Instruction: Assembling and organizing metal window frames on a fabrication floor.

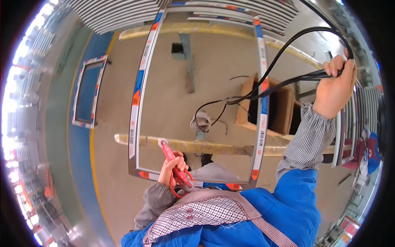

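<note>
My left hand [175,166] is closed around a red roller tool [168,151], which has a pale wheel at its upper end. Red loops like scissor handles [174,188] show beside the same hand. Raised at the right, my right hand [335,88] grips a bundle of black rubber strips [296,79]. The strips loop over the frame's right side and trail down inside its opening. In front of me rests a large rectangular metal frame [142,88], with printed blue, orange and white film on its bars. My left hand is near its lower left corner.
Two yellowish padded bars [222,147] run beneath the frame. An open cardboard box [247,92] stands on the floor at the right, near a small white container [197,123]. A smaller frame [76,99] lies at the left. Stacked metal profiles [115,14] are at the far side.
</note>
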The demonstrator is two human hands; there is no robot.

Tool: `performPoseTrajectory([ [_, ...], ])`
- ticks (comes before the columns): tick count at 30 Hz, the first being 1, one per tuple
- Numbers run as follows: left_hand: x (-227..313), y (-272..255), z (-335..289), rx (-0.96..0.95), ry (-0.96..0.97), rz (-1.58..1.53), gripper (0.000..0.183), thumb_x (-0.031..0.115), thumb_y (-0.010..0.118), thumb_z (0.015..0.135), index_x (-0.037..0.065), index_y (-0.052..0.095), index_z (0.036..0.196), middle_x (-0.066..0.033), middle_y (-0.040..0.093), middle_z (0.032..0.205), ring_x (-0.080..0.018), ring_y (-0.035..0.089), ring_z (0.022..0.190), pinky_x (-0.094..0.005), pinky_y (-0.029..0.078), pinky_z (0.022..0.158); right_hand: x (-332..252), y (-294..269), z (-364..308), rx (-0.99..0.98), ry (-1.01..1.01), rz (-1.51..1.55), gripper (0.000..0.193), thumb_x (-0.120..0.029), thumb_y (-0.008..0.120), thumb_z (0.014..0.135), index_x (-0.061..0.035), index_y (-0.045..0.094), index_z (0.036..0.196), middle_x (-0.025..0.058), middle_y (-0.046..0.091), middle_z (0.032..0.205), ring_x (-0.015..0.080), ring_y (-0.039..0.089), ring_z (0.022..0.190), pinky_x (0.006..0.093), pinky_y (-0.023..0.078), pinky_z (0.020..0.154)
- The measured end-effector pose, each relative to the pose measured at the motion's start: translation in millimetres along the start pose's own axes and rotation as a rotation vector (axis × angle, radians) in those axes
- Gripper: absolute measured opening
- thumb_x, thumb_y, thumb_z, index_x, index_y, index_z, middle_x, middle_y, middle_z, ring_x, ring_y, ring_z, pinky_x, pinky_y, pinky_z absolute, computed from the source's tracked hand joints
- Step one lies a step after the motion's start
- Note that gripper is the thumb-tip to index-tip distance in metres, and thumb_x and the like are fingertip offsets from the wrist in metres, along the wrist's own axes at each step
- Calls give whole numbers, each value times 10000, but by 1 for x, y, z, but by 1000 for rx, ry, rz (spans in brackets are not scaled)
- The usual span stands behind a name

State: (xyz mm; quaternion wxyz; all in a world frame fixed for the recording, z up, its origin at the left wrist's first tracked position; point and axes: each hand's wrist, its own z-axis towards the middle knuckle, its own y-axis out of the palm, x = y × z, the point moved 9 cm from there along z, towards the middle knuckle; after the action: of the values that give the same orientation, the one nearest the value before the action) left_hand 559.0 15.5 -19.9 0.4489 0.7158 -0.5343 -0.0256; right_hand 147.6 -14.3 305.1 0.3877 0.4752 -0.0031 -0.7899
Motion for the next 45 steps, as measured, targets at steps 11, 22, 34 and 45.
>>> performPoseTrajectory([
  [11,-6,8,2,-346,-312,-115,119,169,509,888,79,497,965,11,407,645,-110,458,585,-322,453,673,-197,-119,-133,425,-131,-101,264,-254,459,936,-16,508,1038,-24,414,711,62,325,575,223,284,520],
  [22,-41,37,-12,-598,-603,-36,133,192,499,903,83,513,978,10,432,662,-109,472,601,-326,459,676,-301,-177,-272,763,-168,-151,209,-213,459,932,-19,508,990,-24,409,676,66,344,535,225,283,481],
  [34,-41,44,-21,-693,-675,-28,146,208,506,903,91,511,991,18,458,670,-103,482,601,-325,467,701,-300,-170,-324,811,-54,-125,173,-185,481,917,-28,519,977,-19,433,677,76,366,542,234,313,503],
  [45,-56,9,-2,-783,-896,-175,269,380,536,868,113,552,838,-25,564,764,-188,568,711,-458,467,747,-271,-154,-318,737,-6,-51,131,-154,488,898,-42,500,964,-8,436,679,83,383,547,234,337,499],
])
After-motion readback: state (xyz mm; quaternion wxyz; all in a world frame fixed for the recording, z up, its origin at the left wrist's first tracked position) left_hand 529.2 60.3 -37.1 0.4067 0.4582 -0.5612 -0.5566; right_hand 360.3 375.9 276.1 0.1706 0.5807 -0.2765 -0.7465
